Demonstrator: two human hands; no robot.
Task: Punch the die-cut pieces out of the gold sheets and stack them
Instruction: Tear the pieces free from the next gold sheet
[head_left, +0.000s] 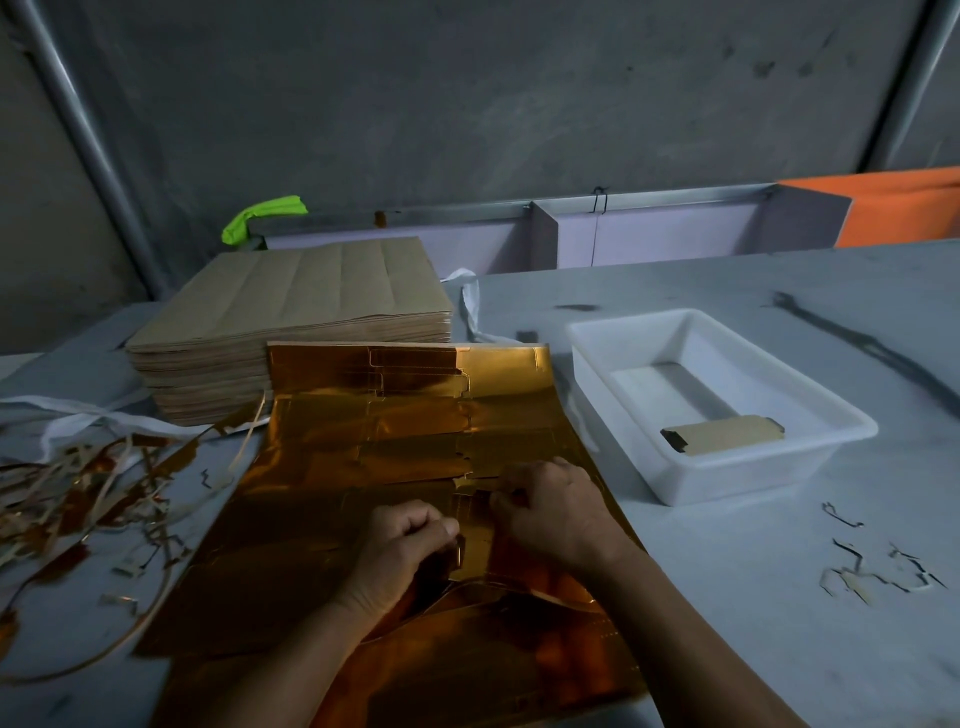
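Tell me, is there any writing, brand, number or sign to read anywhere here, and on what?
No readable text anywhere.
The gold sheet, the brown paper stack, the white tray and the cut piece in it show no lettering, label or number.
The scraps on the table are too small to tell.

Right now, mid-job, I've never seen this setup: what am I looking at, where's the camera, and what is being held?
No machine here: the grips are a person's two bare hands, filmed by one camera worn on the head, looking forward and down. The left hand and right hand both pinch the gold sheet spread on the grey table, working at a die-cut piece near its middle. Behind it is a stack of brown sheets; on the left, torn scrap strips; on the right, a white tray holding one punched piece.
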